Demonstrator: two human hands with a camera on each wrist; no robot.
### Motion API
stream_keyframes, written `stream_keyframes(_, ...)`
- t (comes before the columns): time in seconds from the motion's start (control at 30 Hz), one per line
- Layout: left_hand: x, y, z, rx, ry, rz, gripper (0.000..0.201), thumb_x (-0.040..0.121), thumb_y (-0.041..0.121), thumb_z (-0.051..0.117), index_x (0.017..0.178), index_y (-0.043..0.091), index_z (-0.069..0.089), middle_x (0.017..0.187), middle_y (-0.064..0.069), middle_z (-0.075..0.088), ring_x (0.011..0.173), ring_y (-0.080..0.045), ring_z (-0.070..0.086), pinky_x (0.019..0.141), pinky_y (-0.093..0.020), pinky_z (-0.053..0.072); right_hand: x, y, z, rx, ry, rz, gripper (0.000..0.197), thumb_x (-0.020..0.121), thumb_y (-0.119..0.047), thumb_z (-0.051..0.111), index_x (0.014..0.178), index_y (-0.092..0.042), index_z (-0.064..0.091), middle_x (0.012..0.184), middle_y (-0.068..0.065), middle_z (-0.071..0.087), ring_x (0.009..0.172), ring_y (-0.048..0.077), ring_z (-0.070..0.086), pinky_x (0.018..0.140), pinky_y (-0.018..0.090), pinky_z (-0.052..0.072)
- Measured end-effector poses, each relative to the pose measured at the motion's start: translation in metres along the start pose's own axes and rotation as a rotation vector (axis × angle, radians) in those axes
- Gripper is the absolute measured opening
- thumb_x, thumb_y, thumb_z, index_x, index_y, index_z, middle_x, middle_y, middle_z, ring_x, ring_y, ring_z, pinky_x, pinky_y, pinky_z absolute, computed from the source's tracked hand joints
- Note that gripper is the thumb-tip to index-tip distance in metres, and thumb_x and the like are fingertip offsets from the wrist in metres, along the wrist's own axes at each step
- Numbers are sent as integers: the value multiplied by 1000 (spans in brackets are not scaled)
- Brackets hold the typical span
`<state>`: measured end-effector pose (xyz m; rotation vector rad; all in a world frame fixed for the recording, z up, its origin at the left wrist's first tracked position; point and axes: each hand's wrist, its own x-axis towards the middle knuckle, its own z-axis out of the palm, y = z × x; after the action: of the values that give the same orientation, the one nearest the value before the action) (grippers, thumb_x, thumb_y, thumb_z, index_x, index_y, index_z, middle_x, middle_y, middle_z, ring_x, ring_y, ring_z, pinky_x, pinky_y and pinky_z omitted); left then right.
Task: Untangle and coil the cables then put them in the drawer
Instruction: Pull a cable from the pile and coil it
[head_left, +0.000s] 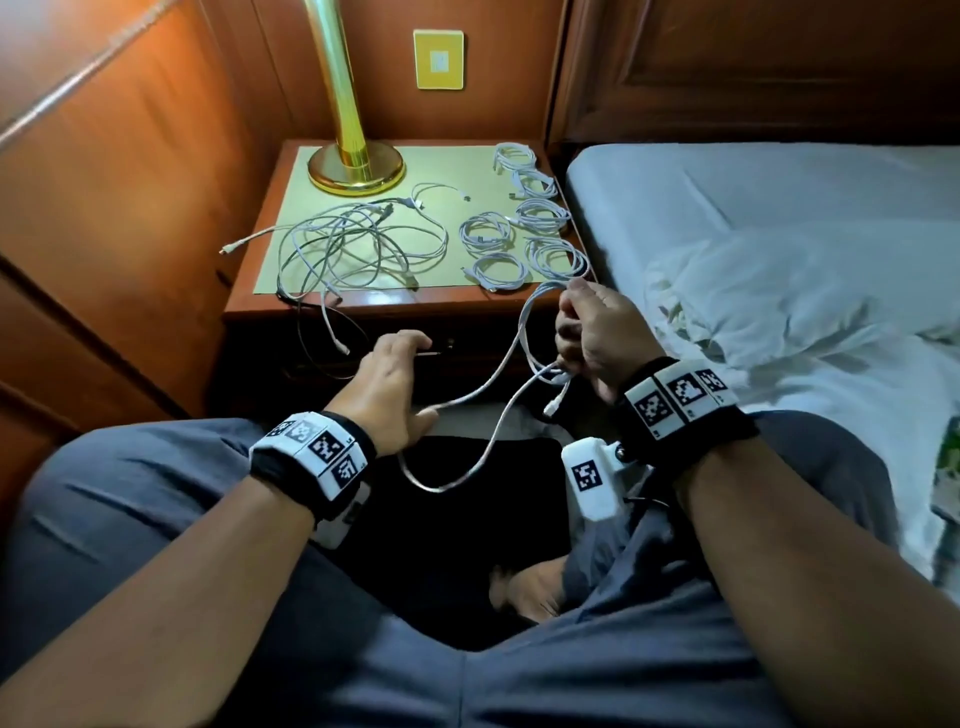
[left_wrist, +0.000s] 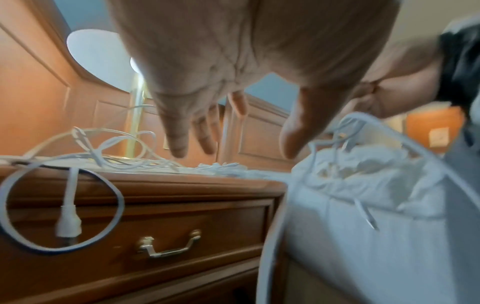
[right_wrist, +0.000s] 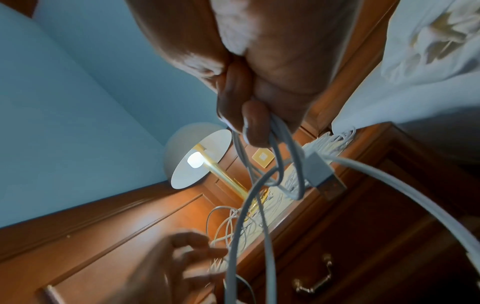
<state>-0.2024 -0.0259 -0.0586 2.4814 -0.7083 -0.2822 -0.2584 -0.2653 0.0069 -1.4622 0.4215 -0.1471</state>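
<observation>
Head view: cable (head_left: 470, 395) sags leftward from right hand (head_left: 597, 332).

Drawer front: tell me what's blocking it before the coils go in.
The drawer is closed. A white plug end and a cable loop from the tangled pile hang over the nightstand's front edge, across the drawer face left of the brass handle. Nothing covers the handle itself.

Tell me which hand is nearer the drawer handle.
Left. The left hand hovers open just in front of the drawer handle; the right hand is off toward the bed, gripping the white cable.
</observation>
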Motion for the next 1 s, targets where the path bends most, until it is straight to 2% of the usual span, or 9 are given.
stream_keyframes(0.13,-13,23,5,-119,195,292,51,72,9,69,116,17,45,123,-1,39,115,-22,45,103,-41,42,-8,9,11,74,-21,28,39,109,-28,30,71,-19,35,53,-2,24,43,13,20,45,25,19)
stream_keyframes(0.23,-20,40,7,-143,297,457,10,85,18,61,91,10,59,94,-1,55,84,-21,56,75,-38,50,-16,14,20,166,-32,61,38,109,-27,29,73,-18,35,53,-2,25,44,13,21,47,27,21)
stream_keyframes(0.33,-29,50,13,-192,178,312,45,95,53,52,82,14,67,75,3,63,68,-14,60,64,-37,51,-21,17,30,232,-72,64,37,109,-29,27,74,-19,35,52,-4,26,43,13,22,48,28,23)
stream_keyframes(0.4,-30,53,18,-114,77,197,50,92,63,53,82,18,73,71,4,67,65,-11,62,64,-33,53,-22,18,34,260,-88,61,37,109,-29,25,75,-19,34,52,-4,26,42,12,23,49,29,24)
stream_keyframes(0.57,-27,50,28,-349,-101,25,30,89,52,69,79,24,76,71,-4,71,56,-15,57,56,-31,47,-23,22,38,291,-114,34,38,110,-29,25,76,-17,35,56,-1,25,42,13,24,46,28,28)
stream_keyframes(0.67,-25,45,25,-336,-166,-16,20,91,39,71,83,22,77,73,-5,72,53,-6,49,53,-24,42,-16,22,35,251,-66,-23,37,110,-28,26,76,-16,36,54,-3,28,42,13,24,45,27,26)
stream_keyframes(0.83,-17,11,0,102,-240,-159,15,89,38,68,87,24,74,78,9,69,72,-9,64,68,-21,53,7,10,6,114,172,-134,38,109,-27,29,74,-16,37,47,-8,34,37,10,27,41,22,24)
stream_keyframes(0.9,-16,-2,-8,292,-302,-251,16,89,40,64,91,26,73,89,7,70,84,-17,68,78,-30,58,15,7,-5,88,237,-147,38,109,-27,31,73,-17,38,47,-9,34,37,10,27,41,23,22)
stream_keyframes(1.0,-15,-11,-10,510,-386,-295,24,86,40,60,97,23,73,96,2,71,89,-23,69,77,-32,58,21,0,-19,59,298,-202,37,108,-27,33,73,-18,40,47,-11,36,39,10,29,44,27,22)
